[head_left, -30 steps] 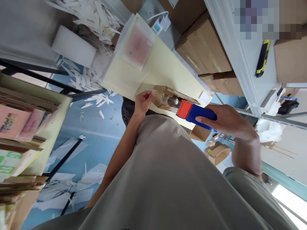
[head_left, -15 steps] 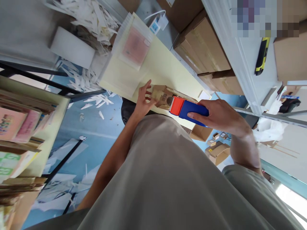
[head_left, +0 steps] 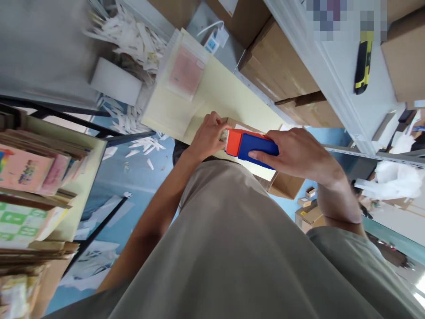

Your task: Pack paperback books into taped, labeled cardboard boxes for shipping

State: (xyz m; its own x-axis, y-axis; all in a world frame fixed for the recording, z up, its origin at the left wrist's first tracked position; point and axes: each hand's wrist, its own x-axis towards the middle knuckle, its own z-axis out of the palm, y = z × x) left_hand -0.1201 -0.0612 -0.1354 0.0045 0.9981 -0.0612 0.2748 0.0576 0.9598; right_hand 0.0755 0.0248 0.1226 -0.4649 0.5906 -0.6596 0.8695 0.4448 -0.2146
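Note:
My right hand (head_left: 297, 153) grips a tape dispenser (head_left: 258, 150) with a blue body and a red front end, its thumb lying along the near side. At the red end, my left hand (head_left: 206, 136) has its fingers curled in, close to the toothed edge. Whatever is between those fingertips is too small to make out. Under the dispenser lies a small brown cardboard box (head_left: 233, 122), mostly covered by both hands and the tool. It rests on a cream tabletop (head_left: 229, 91) right in front of my body.
Clear plastic sleeves with a pink sheet (head_left: 187, 68) lie on the far left of the tabletop. A power strip (head_left: 211, 43) and large cartons (head_left: 279, 62) stand behind. A yellow-black utility knife (head_left: 363, 66) sits on the grey shelf. An open carton (head_left: 287, 184) is at the right.
My left hand has gone from spread fingers beside the box to curled fingers at the dispenser's red end. The dispenser in my right hand has shifted left, covering more of the box.

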